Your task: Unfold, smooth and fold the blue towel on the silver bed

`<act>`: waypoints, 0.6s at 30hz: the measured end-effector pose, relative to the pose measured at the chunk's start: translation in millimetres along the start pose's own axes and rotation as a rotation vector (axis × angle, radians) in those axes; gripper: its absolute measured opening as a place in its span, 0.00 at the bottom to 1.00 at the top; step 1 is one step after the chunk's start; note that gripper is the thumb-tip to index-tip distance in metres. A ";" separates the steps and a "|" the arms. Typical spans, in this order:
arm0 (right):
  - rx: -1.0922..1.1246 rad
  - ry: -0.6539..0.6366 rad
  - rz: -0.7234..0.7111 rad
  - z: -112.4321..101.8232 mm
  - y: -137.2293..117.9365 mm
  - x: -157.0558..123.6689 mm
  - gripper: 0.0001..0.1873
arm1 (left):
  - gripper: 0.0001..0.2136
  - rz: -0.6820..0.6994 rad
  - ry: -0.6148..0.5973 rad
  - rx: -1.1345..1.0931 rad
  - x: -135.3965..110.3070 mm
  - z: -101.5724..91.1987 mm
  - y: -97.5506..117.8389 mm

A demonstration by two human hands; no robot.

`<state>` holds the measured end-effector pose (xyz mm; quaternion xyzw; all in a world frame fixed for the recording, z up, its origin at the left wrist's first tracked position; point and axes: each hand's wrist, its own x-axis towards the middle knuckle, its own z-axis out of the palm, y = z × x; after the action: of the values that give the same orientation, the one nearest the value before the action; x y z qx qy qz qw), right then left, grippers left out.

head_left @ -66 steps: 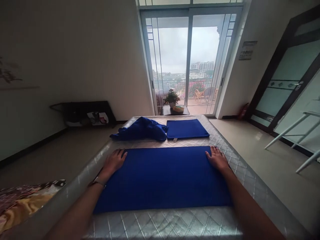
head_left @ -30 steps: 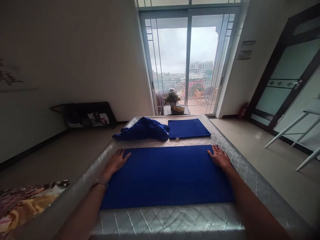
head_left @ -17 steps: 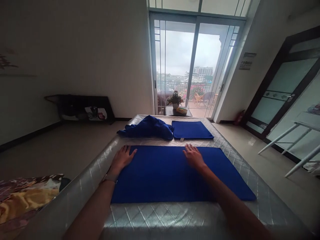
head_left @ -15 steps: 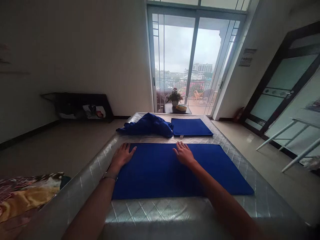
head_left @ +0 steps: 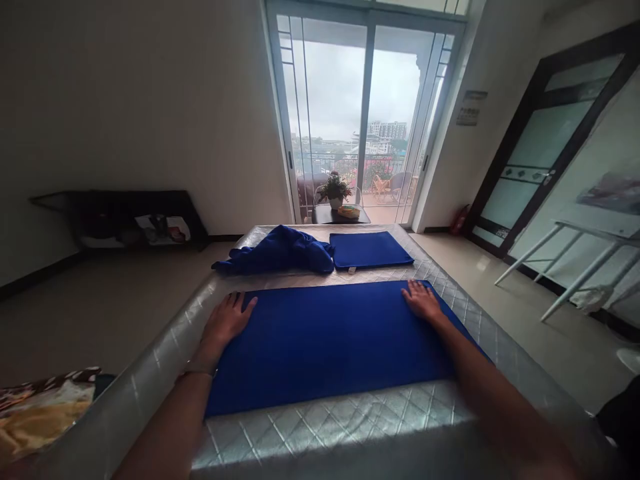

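Observation:
A blue cloth point(head_left: 330, 340), flat and roughly rectangular, lies across the silvery quilted mattress point(head_left: 320, 427) in front of me. My left hand point(head_left: 230, 319) rests open on its far left corner, thumb spread from the fingers. On its far right part lies my right hand point(head_left: 423, 301), also open, palm down near the far edge. Beyond the cloth, a neatly folded blue cloth point(head_left: 373, 249) with a small white tag is on the right. Beside it on the left sits a crumpled blue cloth point(head_left: 283, 252) in a heap.
Past the mattress stands a small dark table point(head_left: 327, 215) with a potted plant point(head_left: 336, 190), before a glass sliding door point(head_left: 325, 100). A black-framed item point(head_left: 135, 217) leans by the left wall. Patterned fabric point(head_left: 45, 413) lies low left; a white-legged stand point(head_left: 580, 267) is at right.
My right hand has slid right along the cloth, from its middle to near its far right corner. My left hand stays at the left corner. The view has turned slightly right.

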<state>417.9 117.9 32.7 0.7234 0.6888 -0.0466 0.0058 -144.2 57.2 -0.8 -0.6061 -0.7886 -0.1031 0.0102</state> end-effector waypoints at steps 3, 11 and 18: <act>0.036 0.027 0.078 5.0 22.8 3.6 0.38 | 0.36 0.016 0.000 0.012 -1.9 -4.4 0.9; 0.128 0.055 0.110 2.1 17.0 -2.5 0.38 | 0.29 0.044 0.188 0.126 -24.2 -29.5 19.1; 0.169 0.091 0.103 6.8 18.7 -2.1 0.37 | 0.25 0.302 0.255 0.139 -23.6 -26.8 84.5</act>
<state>436.1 114.4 25.1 0.7573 0.6437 -0.0714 -0.0842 -59.8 50.5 34.9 -0.6972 -0.6865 -0.1215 0.1671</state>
